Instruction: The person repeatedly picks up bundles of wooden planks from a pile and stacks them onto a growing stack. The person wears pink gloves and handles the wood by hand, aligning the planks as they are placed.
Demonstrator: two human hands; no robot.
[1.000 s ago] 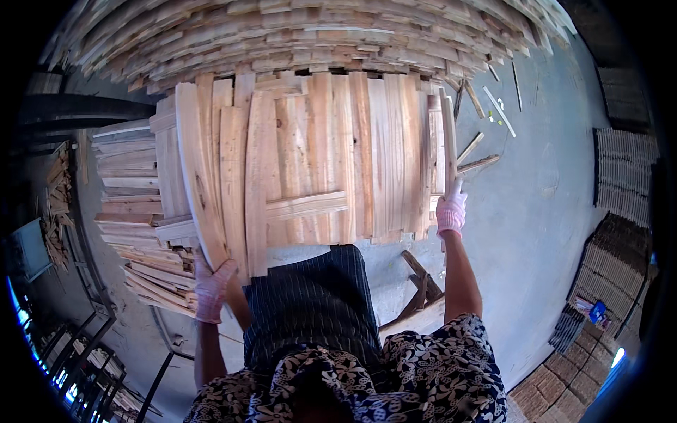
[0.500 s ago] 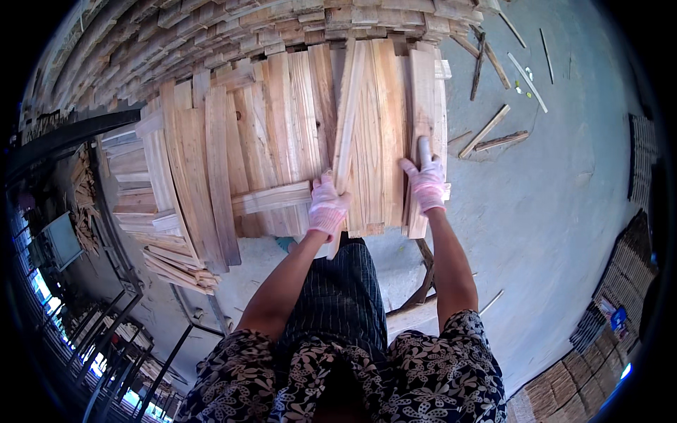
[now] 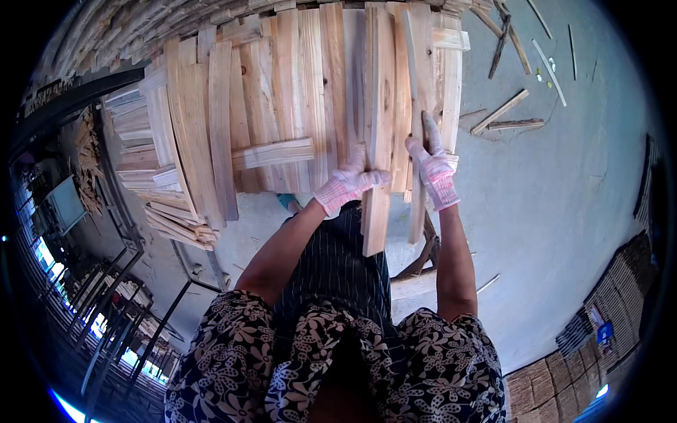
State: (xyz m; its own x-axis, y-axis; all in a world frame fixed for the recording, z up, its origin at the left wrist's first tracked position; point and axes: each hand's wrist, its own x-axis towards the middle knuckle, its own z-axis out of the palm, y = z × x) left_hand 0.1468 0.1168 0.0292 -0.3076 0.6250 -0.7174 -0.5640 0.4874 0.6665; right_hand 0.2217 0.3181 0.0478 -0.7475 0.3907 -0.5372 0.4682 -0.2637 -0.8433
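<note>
Both my hands wear pale pink-and-white knit gloves. My left hand (image 3: 352, 181) is closed around a long plank (image 3: 381, 127), its thumb across the top face and the fingers at the left edge. That plank's near end sticks out past the stack toward my body. To its right, my right hand (image 3: 434, 168) grips another plank (image 3: 416, 180), tilted partly on its edge, with the thumb at its side. Beneath both lies a layer of side-by-side wooden planks (image 3: 285, 92). A short crosswise board (image 3: 273, 154) rests on them, left of my left hand.
A large pile of stacked boards (image 3: 141, 35) fills the far side. A dark metal bar (image 3: 77, 106) stands at the left, near a bundle of thin strips (image 3: 180, 225). Loose wood offcuts (image 3: 501, 113) lie on the grey floor (image 3: 543, 211) to the right.
My left hand has shifted right, from a slanted narrow strip to a plank now jutting toward me. The right-hand plank has tipped toward its edge. The stack sits higher in view.
</note>
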